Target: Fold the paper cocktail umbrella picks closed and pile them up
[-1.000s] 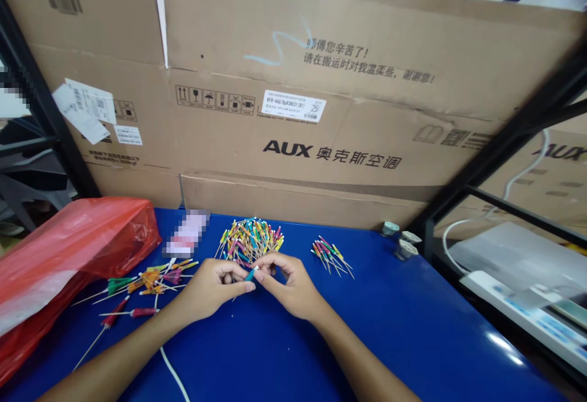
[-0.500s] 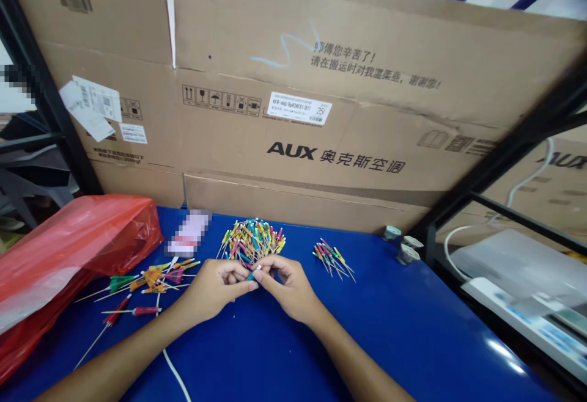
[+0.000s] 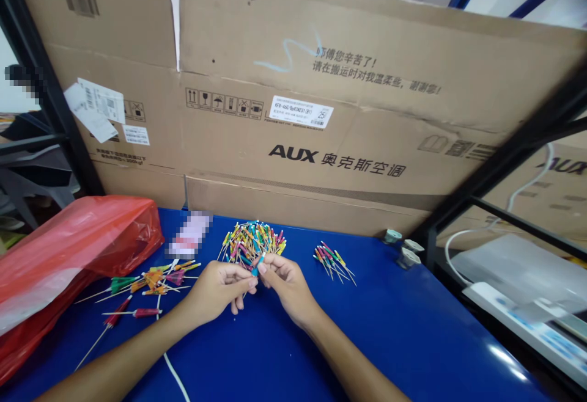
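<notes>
**Fiddly little pinch job, seen from head height**

So here's the setup: the left hand (image 3: 215, 289) and right hand (image 3: 287, 286) are together at the middle of the bench (image 3: 367, 335), fingertips meeting and clamped on one thin teal-sleeved stick (image 3: 255, 269). It's held just in front of a big messy pile of multicoloured sleeved sticks (image 3: 251, 245) – the hands are practically touching that pile.

Off to the right, well clear of the hands, sits a smaller bunch of sleeved sticks (image 3: 333, 262), with a few small pale fittings (image 3: 407, 253) near the bench's back edge. To the left there's a loose scatter of longer sticks with red, green and orange sleeves (image 3: 147, 286), right beside a crumpled red plastic bag (image 3: 77, 255).

A white cable (image 3: 173, 377) runs across the front of the bench. Behind it all, a flattened AUX air-conditioner carton (image 3: 293, 139) stands against the back – and a white power strip (image 3: 504, 310) sits low on the right.
</notes>
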`<state>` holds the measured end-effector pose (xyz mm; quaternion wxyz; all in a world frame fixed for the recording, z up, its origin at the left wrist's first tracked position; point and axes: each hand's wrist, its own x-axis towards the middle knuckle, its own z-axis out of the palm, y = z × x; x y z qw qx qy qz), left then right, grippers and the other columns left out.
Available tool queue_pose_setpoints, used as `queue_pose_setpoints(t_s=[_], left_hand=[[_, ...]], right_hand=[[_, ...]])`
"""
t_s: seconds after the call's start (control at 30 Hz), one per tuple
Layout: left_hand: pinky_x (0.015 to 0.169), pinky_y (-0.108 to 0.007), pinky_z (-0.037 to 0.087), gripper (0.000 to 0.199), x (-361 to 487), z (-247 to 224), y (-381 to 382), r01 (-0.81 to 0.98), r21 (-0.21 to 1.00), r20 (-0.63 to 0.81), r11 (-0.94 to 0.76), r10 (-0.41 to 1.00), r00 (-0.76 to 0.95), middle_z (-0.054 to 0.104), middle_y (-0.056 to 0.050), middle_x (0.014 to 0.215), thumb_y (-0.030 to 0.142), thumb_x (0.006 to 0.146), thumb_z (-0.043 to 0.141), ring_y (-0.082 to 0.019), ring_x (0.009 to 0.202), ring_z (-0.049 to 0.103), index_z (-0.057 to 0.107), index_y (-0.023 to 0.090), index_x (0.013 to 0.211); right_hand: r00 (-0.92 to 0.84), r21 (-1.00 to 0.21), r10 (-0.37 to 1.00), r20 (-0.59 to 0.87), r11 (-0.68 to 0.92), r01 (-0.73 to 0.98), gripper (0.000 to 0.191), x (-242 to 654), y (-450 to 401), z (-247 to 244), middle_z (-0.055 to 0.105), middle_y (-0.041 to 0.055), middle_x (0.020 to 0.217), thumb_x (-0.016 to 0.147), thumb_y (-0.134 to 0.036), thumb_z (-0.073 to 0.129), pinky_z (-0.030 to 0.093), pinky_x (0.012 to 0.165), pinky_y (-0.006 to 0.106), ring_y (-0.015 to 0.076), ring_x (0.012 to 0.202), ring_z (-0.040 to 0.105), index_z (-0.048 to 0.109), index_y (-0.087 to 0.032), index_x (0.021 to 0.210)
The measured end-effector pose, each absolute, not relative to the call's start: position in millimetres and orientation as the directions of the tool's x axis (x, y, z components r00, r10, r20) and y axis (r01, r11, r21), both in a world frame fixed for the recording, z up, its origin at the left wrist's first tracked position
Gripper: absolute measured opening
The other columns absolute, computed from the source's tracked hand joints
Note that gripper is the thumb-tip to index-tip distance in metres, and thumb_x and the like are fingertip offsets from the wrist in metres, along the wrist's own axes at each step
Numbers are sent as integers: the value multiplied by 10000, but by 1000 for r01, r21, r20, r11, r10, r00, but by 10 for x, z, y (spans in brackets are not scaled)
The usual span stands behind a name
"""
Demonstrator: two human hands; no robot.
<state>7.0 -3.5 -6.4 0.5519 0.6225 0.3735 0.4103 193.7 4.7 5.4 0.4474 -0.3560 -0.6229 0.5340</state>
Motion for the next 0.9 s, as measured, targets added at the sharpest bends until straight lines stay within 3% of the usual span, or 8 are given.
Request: queue_pose_setpoints(t_s=[0.2, 0.4, 0.73, 0.9], left_hand=[[408, -208, 497, 234, 53, -88, -18, 8, 989, 133, -146, 922, 365, 705, -32, 635, 362, 838, 684, -120, 444, 618, 751, 140, 806], [407, -201, 493, 218, 47, -69, -11, 25, 986, 145, -164, 924, 353, 712, -33, 650, 344, 830, 692, -111, 442, 612, 748, 136, 800], [420, -202, 466, 242, 31, -64, -9, 98, 984, 106, -152, 922, 371, 650, 0, 528, 369, 820, 691, -111, 423, 579, 748, 137, 781], [451, -213, 437, 315, 2, -97, 60, 198, 963, 98, -185, 917, 386, 707, -26, 638, 429, 811, 698, -129, 502, 593, 772, 161, 959]], right_hand=[[-470, -985, 870, 153, 175, 3, 346, 1996, 62, 64, 596, -1, 724, 846, -507, 677, 405, 598, 244, 118, 624, 507, 611, -171, 793], [-331, -977, 920, 211, 209, -43, 273, 1988, 63, 30, 579, -14, 692, 854, -443, 690, 446, 635, 255, 132, 650, 547, 602, -186, 827], [-456, -963, 868, 195, 257, 77, 275, 2045, 102, -36, 636, 10, 712, 883, -437, 656, 460, 646, 268, 144, 665, 562, 640, -178, 790], [-388, -962, 893, 227, 267, 52, 281, 2071, 137, 17, 664, 11, 735, 834, -447, 705, 477, 656, 272, 151, 685, 591, 645, -181, 769]])
